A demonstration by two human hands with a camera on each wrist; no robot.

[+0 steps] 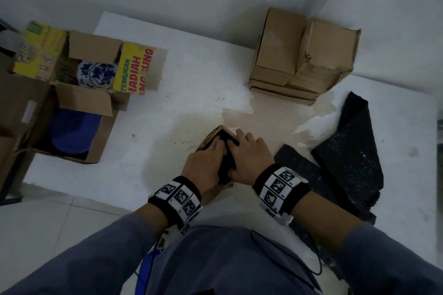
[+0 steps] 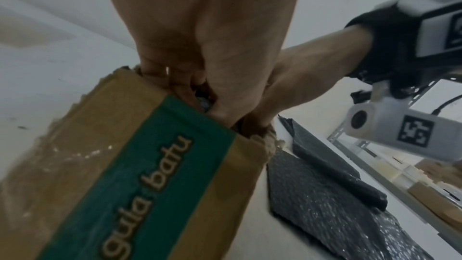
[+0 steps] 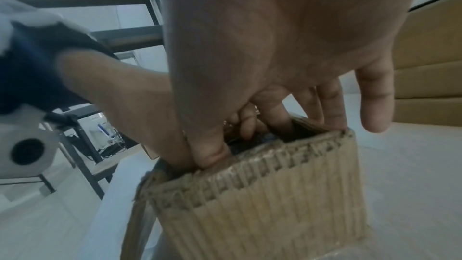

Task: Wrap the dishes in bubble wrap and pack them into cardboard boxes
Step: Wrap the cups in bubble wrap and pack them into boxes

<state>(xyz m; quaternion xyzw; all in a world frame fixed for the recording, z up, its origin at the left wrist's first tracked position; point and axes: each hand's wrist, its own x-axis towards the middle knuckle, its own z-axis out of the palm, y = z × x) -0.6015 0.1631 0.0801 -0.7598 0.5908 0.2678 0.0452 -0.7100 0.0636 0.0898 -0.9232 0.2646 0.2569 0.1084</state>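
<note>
Head view showed both hands, left hand [image 1: 203, 165] and right hand [image 1: 249, 158], fingers curled, pushing a black-wrapped bundle [image 1: 226, 163] into the small box [image 1: 211, 135] at the table's [image 1: 191, 79] near edge. Unwrapped dishes [image 1: 97, 74] waited in far-left boxes; spare bubble wrap [image 1: 347, 151] lay right.

Person is wearing grey-blue long sleeves [image 1: 72, 261]; black fabric wristbands [image 1: 279, 189] carrying white square blocks printed with black fiducial markers [image 1: 278, 184]; thin black cable [image 1: 316, 258] trailing below the right wristband.

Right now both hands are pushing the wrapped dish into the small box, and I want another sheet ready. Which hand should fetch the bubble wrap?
Right. The black bubble wrap lies beside the right hand; the left hand would likely have to cross over the small box.
</note>
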